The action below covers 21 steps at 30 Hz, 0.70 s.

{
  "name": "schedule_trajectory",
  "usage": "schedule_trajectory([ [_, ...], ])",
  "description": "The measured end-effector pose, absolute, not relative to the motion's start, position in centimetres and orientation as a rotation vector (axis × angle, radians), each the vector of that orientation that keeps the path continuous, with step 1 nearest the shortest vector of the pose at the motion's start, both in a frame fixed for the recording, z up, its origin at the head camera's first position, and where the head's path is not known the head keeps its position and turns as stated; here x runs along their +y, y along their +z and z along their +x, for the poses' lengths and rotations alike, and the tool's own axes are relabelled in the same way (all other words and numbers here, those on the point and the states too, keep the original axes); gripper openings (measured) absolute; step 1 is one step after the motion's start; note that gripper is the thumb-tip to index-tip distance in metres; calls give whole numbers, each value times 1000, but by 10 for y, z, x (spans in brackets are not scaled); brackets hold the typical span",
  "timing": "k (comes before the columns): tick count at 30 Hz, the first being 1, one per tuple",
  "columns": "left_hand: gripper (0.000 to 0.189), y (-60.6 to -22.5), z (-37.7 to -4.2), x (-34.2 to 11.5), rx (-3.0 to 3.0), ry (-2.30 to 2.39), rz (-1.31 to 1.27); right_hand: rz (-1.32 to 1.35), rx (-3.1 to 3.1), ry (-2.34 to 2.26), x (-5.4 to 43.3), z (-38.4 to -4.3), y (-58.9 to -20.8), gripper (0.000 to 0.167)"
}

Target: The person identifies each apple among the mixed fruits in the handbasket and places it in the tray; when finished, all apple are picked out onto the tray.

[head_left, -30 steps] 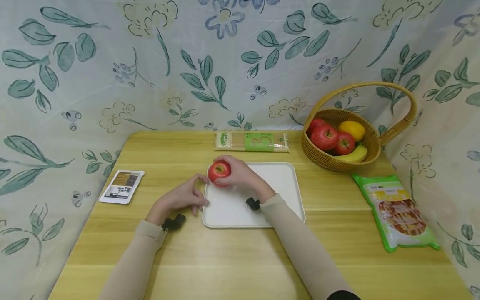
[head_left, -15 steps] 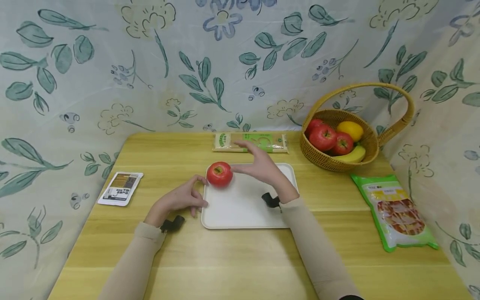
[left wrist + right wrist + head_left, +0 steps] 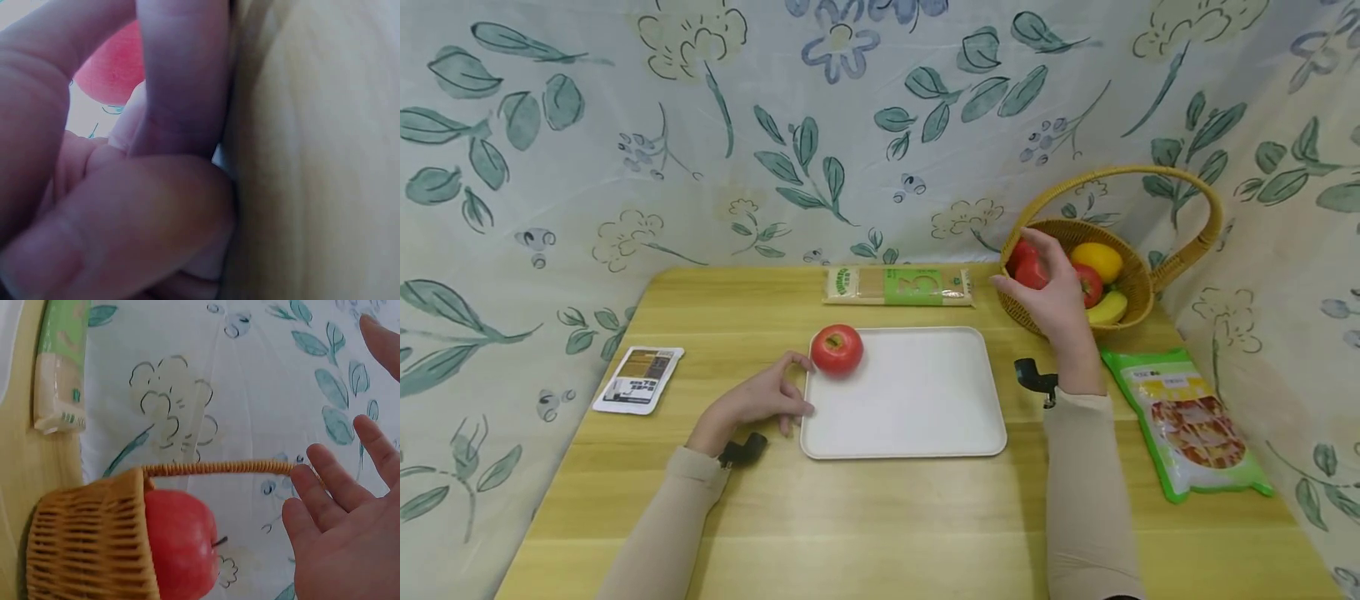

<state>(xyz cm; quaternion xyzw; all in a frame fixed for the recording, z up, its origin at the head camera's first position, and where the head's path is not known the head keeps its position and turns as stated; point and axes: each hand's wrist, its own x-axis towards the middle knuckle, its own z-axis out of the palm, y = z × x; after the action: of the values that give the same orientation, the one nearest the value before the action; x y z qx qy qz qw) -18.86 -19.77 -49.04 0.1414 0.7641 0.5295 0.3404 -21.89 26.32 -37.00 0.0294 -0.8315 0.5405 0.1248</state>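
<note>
The person's light-sleeved left arm (image 3: 658,529) slants forward and inward. The left hand (image 3: 754,400) has its fingers bent, forefinger and thumb tips apart, the others partly hidden. The right arm (image 3: 1088,492) points almost straight ahead, reaching farther. The right hand (image 3: 1054,293) tips leftward, fingers slightly bent and spread, a wide gap separating them from the thumb.

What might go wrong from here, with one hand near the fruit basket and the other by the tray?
The fruit sits close together in the basket, so taking one piece could shift the others.

The right hand is near the arched handle; it might knock it.

The loose apple on the tray could roll if the left hand, at the tray's edge, jolts it.
</note>
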Motion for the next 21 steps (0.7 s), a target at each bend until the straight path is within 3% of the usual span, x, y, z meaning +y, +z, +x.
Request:
schedule_trajectory([
  [8,75,-490,-188,-198,1999,1367,368,-97,-2373,1598,310,-226,-389,84],
  [21,74,-489,-187,-199,2008,1374,366,-220,-2409,1595,329,-236,-412,89],
])
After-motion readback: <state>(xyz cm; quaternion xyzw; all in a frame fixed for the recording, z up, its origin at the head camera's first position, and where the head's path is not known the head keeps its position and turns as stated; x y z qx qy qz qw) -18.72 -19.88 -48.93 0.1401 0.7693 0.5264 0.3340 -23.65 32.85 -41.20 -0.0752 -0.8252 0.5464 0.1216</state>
